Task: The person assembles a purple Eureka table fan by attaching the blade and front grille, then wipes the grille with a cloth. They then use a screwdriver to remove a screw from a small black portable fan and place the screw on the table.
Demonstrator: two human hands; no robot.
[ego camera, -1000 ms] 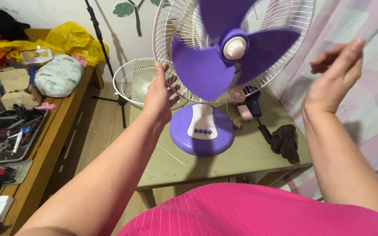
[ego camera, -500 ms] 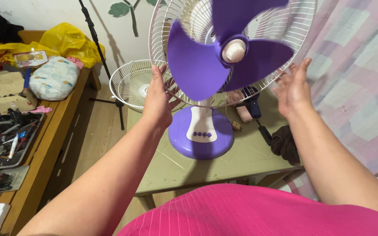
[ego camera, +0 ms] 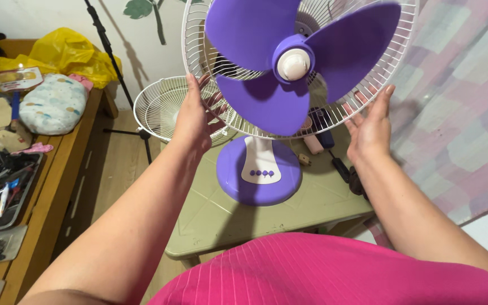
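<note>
White wire rear guard (ego camera: 362, 96) of a purple table fan sits between both hands. Left hand (ego camera: 196, 116) grips its left rim, fingers curled through the wires. Right hand (ego camera: 370, 127) is open, fingers straight, fingertips touching the lower right rim, holding nothing. Purple blades (ego camera: 295, 56) bare in front. Fan base (ego camera: 260, 171) stands on the green worktop (ego camera: 210, 220). Loose front guard (ego camera: 162, 107) leans behind left hand. Wooden bench (ego camera: 57, 186) far left holds tools, yellow bag (ego camera: 69, 53).
</note>
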